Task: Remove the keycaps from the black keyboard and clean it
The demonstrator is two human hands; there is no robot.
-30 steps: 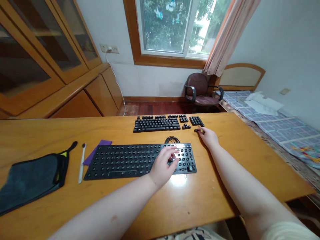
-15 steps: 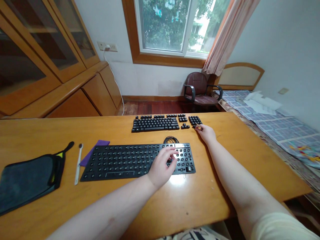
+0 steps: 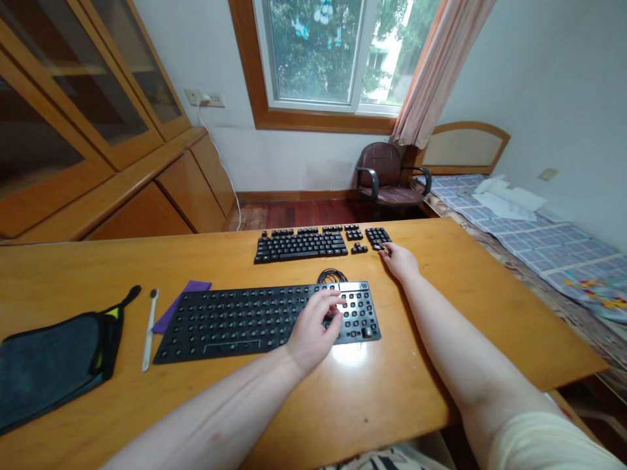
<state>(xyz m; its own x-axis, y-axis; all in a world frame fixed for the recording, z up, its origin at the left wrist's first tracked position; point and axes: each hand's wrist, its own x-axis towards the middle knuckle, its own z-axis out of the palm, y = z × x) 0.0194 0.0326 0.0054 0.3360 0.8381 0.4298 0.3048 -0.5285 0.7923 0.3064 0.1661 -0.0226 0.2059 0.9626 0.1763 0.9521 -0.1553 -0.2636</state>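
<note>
A black keyboard (image 3: 230, 324) with most of its keycaps off lies across the table, bare switches showing and one keycap (image 3: 367, 331) on its lower right corner. My left hand (image 3: 314, 326) rests over its right part, fingers curved and thumb apart. Behind it, loose black keycaps (image 3: 301, 245) are laid out in keyboard order on the table. At the near edge of the number pad keycaps (image 3: 376, 235), my right hand (image 3: 399, 262) has thumb and fingertips closed around a small black keycap (image 3: 385, 248). The fingers partly cover it.
A coiled black cable (image 3: 332, 276) sits behind the keyboard. On the left are a purple cloth (image 3: 169, 316), a white brush (image 3: 149, 336) and a dark pouch (image 3: 53, 365). Beyond the wooden table (image 3: 313, 408) stand an armchair (image 3: 385, 173) and a bed (image 3: 519, 235).
My right fingertips have shifted slightly at the number pad keycaps. My left hand stays over the keyboard. The whole view has moved a little.
</note>
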